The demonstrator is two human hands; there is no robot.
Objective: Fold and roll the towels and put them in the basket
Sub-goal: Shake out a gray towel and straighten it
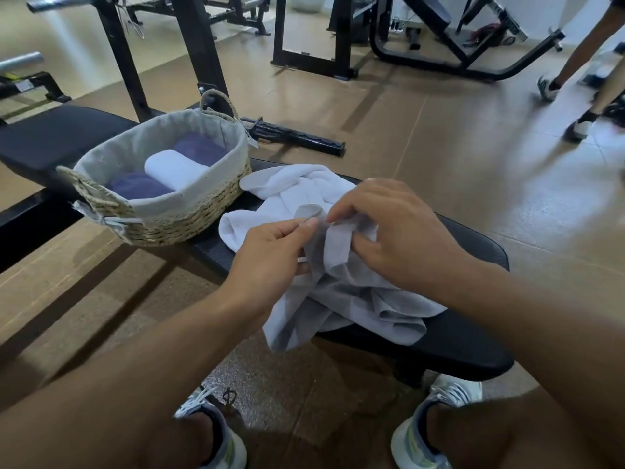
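The left hand (270, 245) pinches a hem of the crumpled grey towel (351, 299) between thumb and fingertips, and the right hand (399, 238) curls round a folded band of the same towel just beside it, thumb tucked under the cloth. The grey towel hangs from both hands in loose folds, its lower part resting on the black padded weight bench (456, 333) and one corner drooping over the near edge. Touching it on the far side lies a white towel (291, 187), bunched up on the bench. To the left, just beside the white towel, stands an oval woven basket (189, 214) with a pale cloth lining and 2 rope handles; it sits on the bench too. Inside lie 3 rolled towels: a white roll (174, 169) between 2 purple rolls (138, 187). Below the bench show the person's 2 pale sneakers (216, 434) on the brown floor (473, 157). Gym machines (439, 35) stand farther back, and another person's legs (588, 76) are at the upper right.
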